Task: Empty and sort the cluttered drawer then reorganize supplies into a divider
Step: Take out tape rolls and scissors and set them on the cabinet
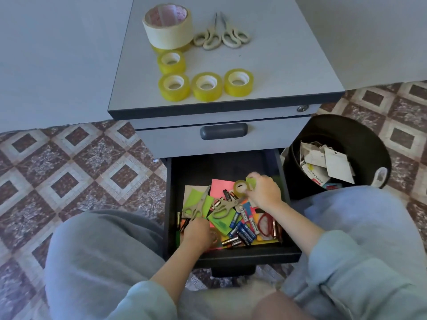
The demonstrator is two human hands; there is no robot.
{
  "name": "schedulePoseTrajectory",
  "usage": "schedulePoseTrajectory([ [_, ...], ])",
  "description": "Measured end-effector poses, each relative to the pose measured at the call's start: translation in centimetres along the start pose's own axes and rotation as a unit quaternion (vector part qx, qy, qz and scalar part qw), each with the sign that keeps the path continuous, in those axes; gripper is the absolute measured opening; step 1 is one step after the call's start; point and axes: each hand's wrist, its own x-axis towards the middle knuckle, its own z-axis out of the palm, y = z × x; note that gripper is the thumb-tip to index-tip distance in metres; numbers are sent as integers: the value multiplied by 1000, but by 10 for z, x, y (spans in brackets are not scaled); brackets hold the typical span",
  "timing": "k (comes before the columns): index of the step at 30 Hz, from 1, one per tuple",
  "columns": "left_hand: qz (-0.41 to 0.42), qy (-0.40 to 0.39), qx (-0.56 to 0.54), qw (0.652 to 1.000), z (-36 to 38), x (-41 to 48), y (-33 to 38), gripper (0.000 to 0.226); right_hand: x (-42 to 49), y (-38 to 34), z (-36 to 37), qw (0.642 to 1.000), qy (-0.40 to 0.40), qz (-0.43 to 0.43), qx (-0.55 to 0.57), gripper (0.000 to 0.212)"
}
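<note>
The right hand (263, 192) pinches a tape roll (240, 187), likely light and rigid, by its rim; whether the left hand (196, 234) grips anything I cannot tell.

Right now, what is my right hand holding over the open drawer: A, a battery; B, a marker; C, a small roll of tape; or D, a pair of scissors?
C: the right hand pinches a small yellowish tape roll above the drawer, while the scissors lie loose inside it.

The head-worn camera looks steeply down, close above the open drawer (231, 256).
</note>
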Motion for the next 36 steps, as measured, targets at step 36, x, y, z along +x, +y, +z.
schedulePoseTrajectory([
  [36,-4,46,-38,998,13,8,-9,71,14,1,18,993,-98,24,-63,58],
])
